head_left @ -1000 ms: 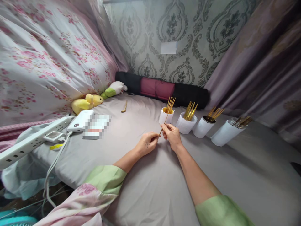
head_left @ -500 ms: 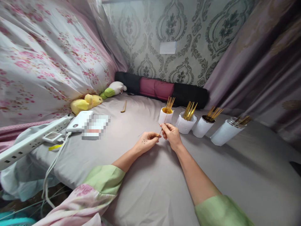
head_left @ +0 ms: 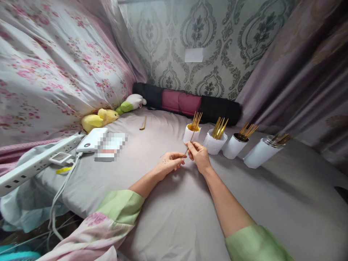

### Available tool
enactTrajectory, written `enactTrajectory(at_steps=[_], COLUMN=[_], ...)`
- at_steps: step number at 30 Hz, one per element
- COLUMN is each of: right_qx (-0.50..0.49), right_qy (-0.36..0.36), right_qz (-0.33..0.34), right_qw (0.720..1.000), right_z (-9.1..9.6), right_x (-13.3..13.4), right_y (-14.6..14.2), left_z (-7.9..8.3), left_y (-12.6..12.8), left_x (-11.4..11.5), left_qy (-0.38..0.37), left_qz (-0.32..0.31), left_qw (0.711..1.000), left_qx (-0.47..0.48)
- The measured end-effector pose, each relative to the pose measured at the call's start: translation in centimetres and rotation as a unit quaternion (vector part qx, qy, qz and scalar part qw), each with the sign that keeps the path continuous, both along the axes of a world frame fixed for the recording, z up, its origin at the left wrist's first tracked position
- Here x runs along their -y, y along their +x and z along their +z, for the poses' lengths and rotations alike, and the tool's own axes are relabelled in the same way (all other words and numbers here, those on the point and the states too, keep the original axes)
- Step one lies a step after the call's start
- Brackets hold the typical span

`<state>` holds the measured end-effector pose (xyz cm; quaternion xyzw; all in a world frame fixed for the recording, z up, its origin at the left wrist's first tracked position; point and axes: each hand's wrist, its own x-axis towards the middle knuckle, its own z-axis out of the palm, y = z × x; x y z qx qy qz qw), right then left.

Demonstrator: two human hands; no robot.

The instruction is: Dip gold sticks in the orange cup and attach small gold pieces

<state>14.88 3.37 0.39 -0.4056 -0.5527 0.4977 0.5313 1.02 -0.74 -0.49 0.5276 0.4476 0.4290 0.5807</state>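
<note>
Far left, on the grey bedsheet (head_left: 168, 217): a long white plastic power strip (head_left: 32, 165), then a white rectangular power bank (head_left: 91, 140), with two yellow plush toys (head_left: 99, 119) behind, against the pink-flowered pillow (head_left: 54, 72). Further along, lying loose on the sheet, a short bent gold piece (head_left: 143, 123), too small to identify.

Next, left hand (head_left: 170, 164), palm down, thumb and forefinger closed together on the lower tip of a thin gold stick (head_left: 190, 142); remaining fingers curled loosely beneath. Just beside it, right hand (head_left: 199, 156), thumb and forefinger clamped on the same stick a little higher up. Held slanted, up and to the right, clear of the sheet, upper end crossing in front of the first white paper-wrapped cup (head_left: 188, 138), itself full of similar gold sticks. Beyond to the right, three more white cups (head_left: 233, 146) in a row, each with gold sticks, the last leaning well over.

Judged risks:
- Slipping from so fine a pinch if loosened on either side, then vanishing into the soft bedding.
- Bending or snapping if pulled against both grips at once.
- Knocking the nearest cup with the right knuckles and spilling its bundle.
- Toppling the leaning cup on such a yielding surface.

Compared with a second ago: left hand rolled flatter and stretched a touch further toward the stick's tip. Right hand, stick and cups practically unmoved.
</note>
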Motion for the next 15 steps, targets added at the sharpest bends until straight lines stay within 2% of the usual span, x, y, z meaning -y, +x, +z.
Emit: enactTrajectory(at_steps=[15], right_qx=[0.019], right_qy=[0.020], right_qz=[-0.014], right_qw=[1.000], right_z=[-0.27], right_x=[-0.19], right_y=[0.10], left_z=[0.25], left_y=[0.19], left_x=[-0.14], left_qy=[-0.077], left_qz=[0.005], left_qw=[0.989], left_qx=[0.129])
